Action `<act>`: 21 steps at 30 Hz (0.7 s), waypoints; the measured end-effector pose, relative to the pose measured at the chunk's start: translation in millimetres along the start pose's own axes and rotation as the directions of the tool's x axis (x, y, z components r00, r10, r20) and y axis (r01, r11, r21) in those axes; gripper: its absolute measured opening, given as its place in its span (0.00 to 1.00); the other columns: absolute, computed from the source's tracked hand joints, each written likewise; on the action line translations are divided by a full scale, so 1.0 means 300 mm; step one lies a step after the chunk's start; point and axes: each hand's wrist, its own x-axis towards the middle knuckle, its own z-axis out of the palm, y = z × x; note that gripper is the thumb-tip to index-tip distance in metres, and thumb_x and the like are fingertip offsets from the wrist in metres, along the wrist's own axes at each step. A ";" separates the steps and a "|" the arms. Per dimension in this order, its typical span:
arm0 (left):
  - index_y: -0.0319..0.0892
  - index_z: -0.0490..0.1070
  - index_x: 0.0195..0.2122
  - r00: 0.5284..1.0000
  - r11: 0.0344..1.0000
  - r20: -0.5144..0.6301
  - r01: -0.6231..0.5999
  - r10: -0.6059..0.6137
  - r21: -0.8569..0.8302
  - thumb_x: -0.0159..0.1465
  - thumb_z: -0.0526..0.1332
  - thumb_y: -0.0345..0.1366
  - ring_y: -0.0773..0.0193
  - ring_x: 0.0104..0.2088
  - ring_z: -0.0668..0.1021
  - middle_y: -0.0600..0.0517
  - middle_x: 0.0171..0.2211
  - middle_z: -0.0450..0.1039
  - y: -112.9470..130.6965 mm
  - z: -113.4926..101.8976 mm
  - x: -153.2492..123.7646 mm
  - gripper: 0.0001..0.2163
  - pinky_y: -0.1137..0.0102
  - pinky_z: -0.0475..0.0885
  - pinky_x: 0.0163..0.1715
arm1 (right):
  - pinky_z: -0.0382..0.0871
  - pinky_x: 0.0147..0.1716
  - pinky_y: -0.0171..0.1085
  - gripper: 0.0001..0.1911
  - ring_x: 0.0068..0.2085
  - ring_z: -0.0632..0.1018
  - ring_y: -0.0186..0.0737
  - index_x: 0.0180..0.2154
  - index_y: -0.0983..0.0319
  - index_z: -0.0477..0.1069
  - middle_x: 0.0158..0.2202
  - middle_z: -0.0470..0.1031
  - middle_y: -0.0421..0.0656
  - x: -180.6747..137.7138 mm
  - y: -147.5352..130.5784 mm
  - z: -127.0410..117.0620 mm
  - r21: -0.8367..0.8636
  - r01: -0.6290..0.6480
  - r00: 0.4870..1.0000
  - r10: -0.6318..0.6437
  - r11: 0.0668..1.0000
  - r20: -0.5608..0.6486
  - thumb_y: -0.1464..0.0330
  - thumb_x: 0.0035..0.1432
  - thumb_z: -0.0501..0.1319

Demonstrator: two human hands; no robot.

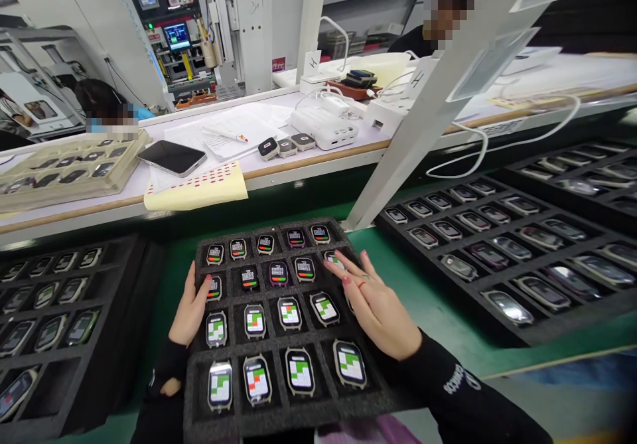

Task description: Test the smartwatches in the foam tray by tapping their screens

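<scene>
A black foam tray [279, 419] tilts up in front of me, with smartwatch bodies in rows of square pockets. My left hand [190, 311] grips its left edge, thumb over a watch [214, 288] in the second row. At the right side, my right hand [383, 308] lies over the tray with fingers stretched out and apart. Its fingertips touch or hover over a watch [332, 257] in the right column and hide part of it. Front-row watches such as this one [300, 371] show green and white blocks; rear ones show dark screens with text and a red-green bar.
More foam trays of watches stand left [30, 364] and right [478, 258] on the green bench [423, 298]. A slanted white post [398, 139] rises behind. The shelf carries a phone [172, 157], papers and a white charger [323, 125]. Two people are beyond it.
</scene>
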 end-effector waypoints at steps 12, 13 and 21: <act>0.51 0.45 0.69 0.998 1.000 0.065 0.013 -0.014 0.020 0.64 0.61 0.50 0.56 0.69 0.50 0.55 0.70 0.44 0.000 -0.014 -0.012 0.36 0.66 0.49 0.66 | 0.50 0.63 0.66 0.23 0.66 0.54 0.54 0.59 0.67 0.66 0.58 0.68 0.51 0.012 -0.020 0.046 -0.020 0.074 0.979 -0.069 0.997 0.192 0.70 0.73 0.41; 0.52 0.45 0.69 0.997 1.000 0.070 0.016 -0.016 0.002 0.63 0.61 0.50 0.56 0.69 0.50 0.55 0.70 0.44 0.001 -0.015 -0.013 0.36 0.66 0.50 0.66 | 0.49 0.63 0.66 0.23 0.66 0.54 0.53 0.60 0.67 0.65 0.58 0.68 0.50 0.014 -0.021 0.041 -0.023 0.069 0.984 -0.064 0.997 0.167 0.70 0.73 0.41; 0.51 0.46 0.68 0.992 0.982 0.125 0.050 -0.028 -0.181 0.62 0.63 0.45 0.55 0.68 0.54 0.54 0.69 0.46 0.002 -0.014 -0.018 0.36 0.65 0.54 0.65 | 0.46 0.64 0.64 0.23 0.65 0.57 0.53 0.61 0.68 0.64 0.58 0.68 0.51 0.118 -0.139 0.006 0.005 0.193 0.937 -0.186 0.981 0.295 0.67 0.74 0.41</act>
